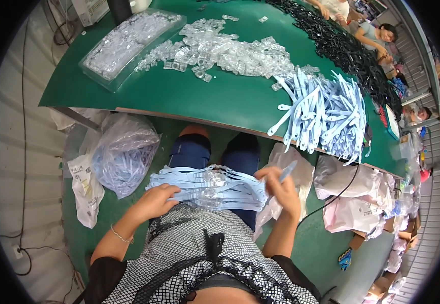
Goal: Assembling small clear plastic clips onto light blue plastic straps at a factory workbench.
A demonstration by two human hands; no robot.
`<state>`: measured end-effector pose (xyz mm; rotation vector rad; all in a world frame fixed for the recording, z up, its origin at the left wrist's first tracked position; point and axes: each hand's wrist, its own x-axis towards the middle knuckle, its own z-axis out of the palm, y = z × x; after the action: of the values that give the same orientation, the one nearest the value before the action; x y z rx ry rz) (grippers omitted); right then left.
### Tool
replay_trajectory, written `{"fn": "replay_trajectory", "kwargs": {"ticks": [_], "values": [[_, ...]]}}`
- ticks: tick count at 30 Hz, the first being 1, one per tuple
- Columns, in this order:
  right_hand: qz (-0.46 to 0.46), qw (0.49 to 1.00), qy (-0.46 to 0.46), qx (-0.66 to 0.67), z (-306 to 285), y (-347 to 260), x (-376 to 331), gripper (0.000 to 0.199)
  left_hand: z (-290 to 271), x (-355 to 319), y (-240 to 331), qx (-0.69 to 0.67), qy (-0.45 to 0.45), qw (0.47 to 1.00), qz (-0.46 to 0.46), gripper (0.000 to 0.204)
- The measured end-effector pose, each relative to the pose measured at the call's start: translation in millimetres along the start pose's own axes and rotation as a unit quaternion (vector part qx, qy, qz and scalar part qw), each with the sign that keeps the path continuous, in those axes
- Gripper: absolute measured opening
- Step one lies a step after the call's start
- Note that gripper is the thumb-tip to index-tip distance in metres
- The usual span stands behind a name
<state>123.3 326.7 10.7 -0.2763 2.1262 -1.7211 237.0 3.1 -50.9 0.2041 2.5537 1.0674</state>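
Note:
Across my lap lies a bundle of light blue straps (230,196), side by side, with clear plastic pieces (214,178) along the middle. My left hand (160,201) closes over the left end of this bundle, thumb and fingers pressing the straps. At the bundle's right end, my right hand (279,188) is raised with its fingers curled. A single light blue strap end (288,171) sticks up from between those fingers; the rest of it is hidden by the hand. Above, at the table's near edge, more light blue straps (326,116) lie in a thick pile.
On the green table (189,99) are a clear tray (128,43) of small clear parts, a heap of clear pieces (235,53) and a long black pile (341,45). Plastic bags (123,152) stand below on the left, others (352,202) on the right. Co-workers sit beyond the table.

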Motion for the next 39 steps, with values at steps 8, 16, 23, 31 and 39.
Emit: {"fn": "replay_trajectory", "kwargs": {"ticks": [8,16,23,31,39], "values": [[-0.11,0.862,0.36,-0.341,-131.2,-41.2,144.5,0.046,-20.5,14.4,8.7,0.149,0.02,0.988,0.038,0.031],[0.011,0.767,0.347,-0.539,-165.9,-23.2,199.3,0.041,-66.3,90.7,45.9,0.06,0.235,0.955,0.172,0.014],[-0.138,0.921,0.343,-0.123,-141.8,-61.5,154.8,0.023,-122.3,189.8,43.2,0.187,0.406,0.866,0.224,0.019],[-0.168,0.964,0.056,0.197,-63.6,-109.9,75.3,0.033,-142.8,223.3,41.0,0.325,0.31,0.886,0.115,0.019],[-0.008,0.949,-0.016,0.315,33.7,-46.1,55.7,0.027,-98.8,169.7,48.6,0.004,0.272,0.949,0.162,0.016]]}}
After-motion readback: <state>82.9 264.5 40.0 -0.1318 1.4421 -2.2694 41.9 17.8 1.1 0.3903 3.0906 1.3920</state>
